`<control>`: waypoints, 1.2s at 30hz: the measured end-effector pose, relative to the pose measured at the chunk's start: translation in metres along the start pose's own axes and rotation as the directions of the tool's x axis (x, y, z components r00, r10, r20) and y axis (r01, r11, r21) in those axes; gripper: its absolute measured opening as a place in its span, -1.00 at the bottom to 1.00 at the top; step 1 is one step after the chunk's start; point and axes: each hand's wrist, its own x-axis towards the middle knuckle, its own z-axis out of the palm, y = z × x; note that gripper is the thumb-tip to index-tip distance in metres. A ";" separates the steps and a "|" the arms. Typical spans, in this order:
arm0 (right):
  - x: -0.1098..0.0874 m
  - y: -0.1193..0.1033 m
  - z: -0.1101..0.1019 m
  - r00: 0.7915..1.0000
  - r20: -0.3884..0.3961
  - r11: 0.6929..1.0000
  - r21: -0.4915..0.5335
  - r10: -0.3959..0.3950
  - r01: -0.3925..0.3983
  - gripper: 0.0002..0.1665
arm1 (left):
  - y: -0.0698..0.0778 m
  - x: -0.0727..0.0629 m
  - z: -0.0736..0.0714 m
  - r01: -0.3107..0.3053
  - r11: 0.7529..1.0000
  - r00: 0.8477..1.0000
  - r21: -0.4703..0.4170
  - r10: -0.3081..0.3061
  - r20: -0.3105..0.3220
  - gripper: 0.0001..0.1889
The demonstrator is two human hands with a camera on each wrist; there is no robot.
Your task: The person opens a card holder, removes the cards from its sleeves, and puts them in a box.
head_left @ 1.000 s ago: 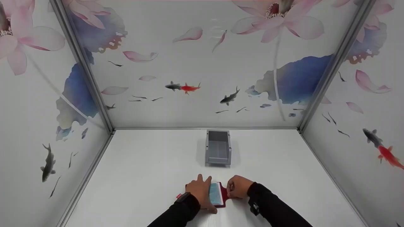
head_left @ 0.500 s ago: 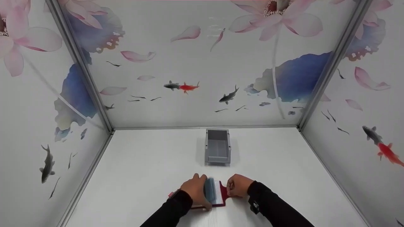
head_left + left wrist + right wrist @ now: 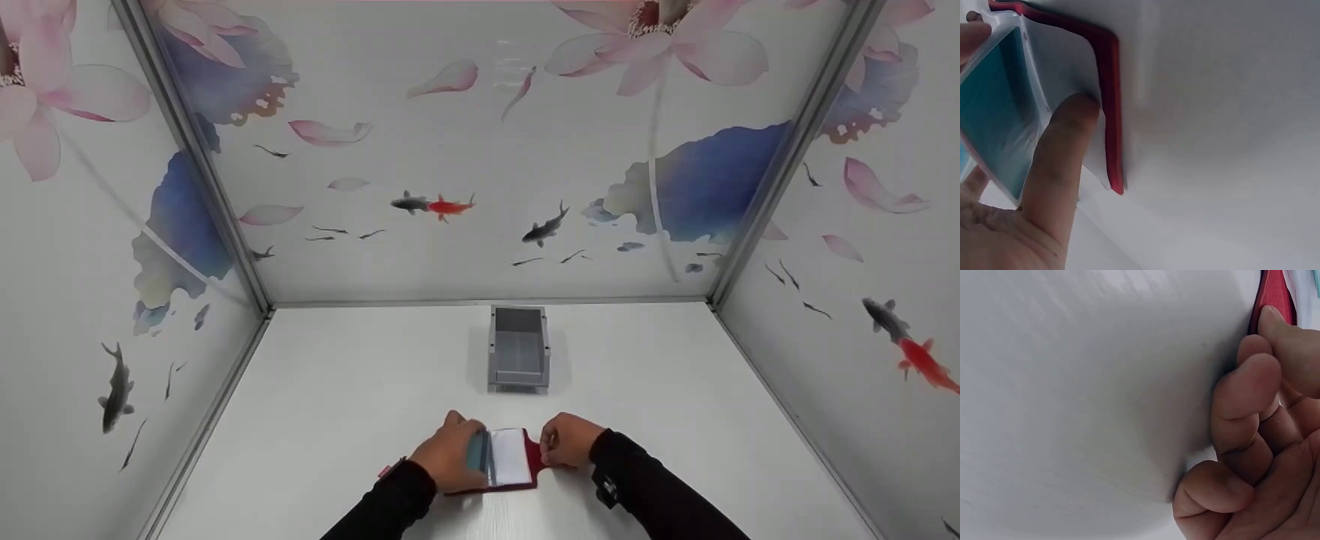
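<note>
A card holder with a red cover (image 3: 533, 457) lies spread on the white table in the head view. Its clear sleeves with teal inserts (image 3: 477, 454) stand lifted toward the left, baring a white page (image 3: 511, 457). My left hand (image 3: 448, 453) grips these sleeves; in the left wrist view its thumb (image 3: 1058, 163) lies across the white page while other fingers are behind the teal sleeve (image 3: 999, 112). On the right, my right hand (image 3: 571, 442) pinches the red cover's tab between thumb and finger, its remaining fingers curled against the table (image 3: 1100, 410).
A grey plastic bin (image 3: 519, 379) stands behind the card holder, near the back wall (image 3: 465, 270). Printed side walls (image 3: 60, 300) with metal edge strips enclose the table. Both wrists wear dark bands over black sleeves (image 3: 660, 487).
My left hand has moved left and turned the teal sleeves over with it, uncovering more of the white page. The right hand stays on the red tab.
</note>
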 end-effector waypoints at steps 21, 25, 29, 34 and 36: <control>-0.002 0.000 0.003 1.000 -0.017 1.000 -0.007 0.021 -0.021 -0.76 | -0.014 -0.005 -0.009 -0.004 0.961 1.000 0.277 0.012 -0.026 -0.21; -0.002 -0.001 0.004 1.000 -0.017 1.000 0.005 0.005 -0.005 -0.78 | -0.016 -0.006 -0.012 -0.010 0.951 1.000 0.308 0.010 0.001 -0.14; -0.002 -0.004 0.004 1.000 -0.006 1.000 0.016 -0.025 0.025 -0.85 | -0.017 -0.008 -0.011 -0.016 0.945 1.000 0.328 0.015 0.006 -0.16; -0.004 -0.019 -0.004 0.998 -0.019 0.990 -0.129 -0.054 0.051 -0.83 | -0.017 -0.004 -0.010 0.004 0.952 1.000 0.305 -0.007 0.008 -0.17; -0.004 -0.027 -0.008 0.997 -0.041 0.976 -0.212 -0.069 0.059 -0.81 | -0.018 0.000 -0.008 0.016 0.955 1.000 0.296 -0.019 0.006 -0.16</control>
